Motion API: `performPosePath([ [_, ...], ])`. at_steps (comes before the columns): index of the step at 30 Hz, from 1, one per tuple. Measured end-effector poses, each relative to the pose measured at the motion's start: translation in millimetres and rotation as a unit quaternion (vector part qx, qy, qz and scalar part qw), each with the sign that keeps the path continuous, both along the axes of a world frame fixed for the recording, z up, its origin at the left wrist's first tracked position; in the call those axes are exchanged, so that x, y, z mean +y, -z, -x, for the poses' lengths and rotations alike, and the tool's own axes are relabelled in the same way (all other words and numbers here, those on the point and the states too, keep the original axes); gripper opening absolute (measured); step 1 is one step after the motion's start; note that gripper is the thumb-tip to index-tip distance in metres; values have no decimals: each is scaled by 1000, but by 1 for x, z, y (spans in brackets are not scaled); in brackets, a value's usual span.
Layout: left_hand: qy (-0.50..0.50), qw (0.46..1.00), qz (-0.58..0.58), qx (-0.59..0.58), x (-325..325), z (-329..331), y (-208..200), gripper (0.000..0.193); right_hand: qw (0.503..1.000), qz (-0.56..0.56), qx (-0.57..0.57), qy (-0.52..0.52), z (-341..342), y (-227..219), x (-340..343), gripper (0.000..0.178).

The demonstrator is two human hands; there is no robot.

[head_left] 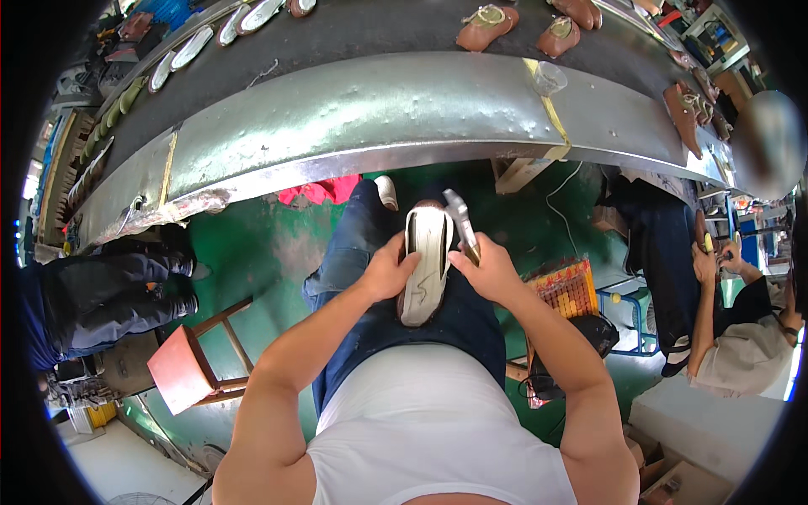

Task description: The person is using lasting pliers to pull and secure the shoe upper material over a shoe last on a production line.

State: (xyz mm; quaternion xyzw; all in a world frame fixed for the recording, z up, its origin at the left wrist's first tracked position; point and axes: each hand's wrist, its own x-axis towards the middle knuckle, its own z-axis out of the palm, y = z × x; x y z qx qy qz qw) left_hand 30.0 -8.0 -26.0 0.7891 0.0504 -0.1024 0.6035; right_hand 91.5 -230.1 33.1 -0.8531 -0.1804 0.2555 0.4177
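Note:
On my lap a shoe (426, 273) lies bottom up, its pale underside showing and a brown edge visible at both ends. My left hand (390, 269) is closed on the shoe's left side, with the thumb along the edge. A hammer (462, 220) with a metal head and a short handle is gripped in my right hand (491, 271). Its head points up and away, just right of the shoe's far end. My right thumb rests at the shoe's right edge. The fingers under the shoe are hidden.
Ahead runs a metal-edged conveyor bench (337, 105) carrying brown shoes (488, 27) and pale soles (192, 48). A clear cup (550, 78) stands on its ledge. A stool (183, 369) is at left, a beaded seat (566, 290) at right. Co-workers sit on both sides; the right one's hands (715, 259) hold something.

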Motion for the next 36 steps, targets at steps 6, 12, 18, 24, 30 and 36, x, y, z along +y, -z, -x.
performPosePath([
  [6,10,994,53,94,1,5,2,64,995,38,-8,96,15,46,17,65],
  [12,42,989,95,108,4,6,0,85,981,-83,145,96,4,67,6,35],
  [18,51,987,90,122,2,29,12,95,985,-62,154,52,-2,49,-22,25],
  [24,56,988,17,140,-7,47,1,106,972,181,34,-143,21,-9,-48,27],
  [30,90,991,-84,55,-15,51,11,104,879,279,-250,-293,14,-26,-16,19],
  [36,-240,914,231,232,-37,39,17,64,898,224,-131,-356,17,-8,-6,19],
])
